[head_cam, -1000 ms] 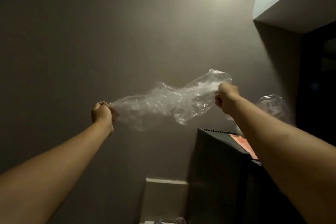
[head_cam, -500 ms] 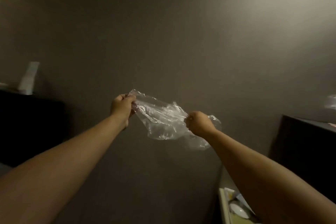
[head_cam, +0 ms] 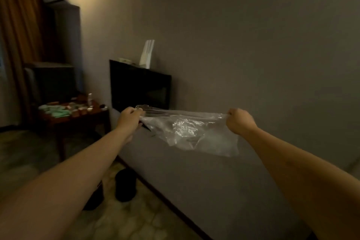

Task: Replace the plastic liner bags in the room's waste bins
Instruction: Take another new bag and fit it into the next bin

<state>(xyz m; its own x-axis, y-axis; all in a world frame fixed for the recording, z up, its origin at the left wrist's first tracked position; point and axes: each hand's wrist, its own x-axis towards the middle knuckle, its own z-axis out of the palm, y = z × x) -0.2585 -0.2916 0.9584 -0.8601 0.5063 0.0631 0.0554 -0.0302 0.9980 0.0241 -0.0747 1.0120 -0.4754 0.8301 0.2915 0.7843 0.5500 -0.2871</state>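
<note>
Dim room with a grey wall [head_cam: 253, 45]. A clear, crinkled plastic liner bag [head_cam: 191, 132] stretches between left hand [head_cam: 129, 117] and right hand [head_cam: 240, 121], each grip pinching a top corner.

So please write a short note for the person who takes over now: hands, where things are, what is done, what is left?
Left hand: grips one end of the clear plastic liner bag.
Right hand: grips the other end; the bag is stretched between both hands in the air, its body hanging down.
Dark waste bin: stands on the floor by the wall, below the left forearm. Whether it has a liner cannot be seen.
Done: a fresh bag is in hand.
Left: open the bag, fit it into the bin.
</note>
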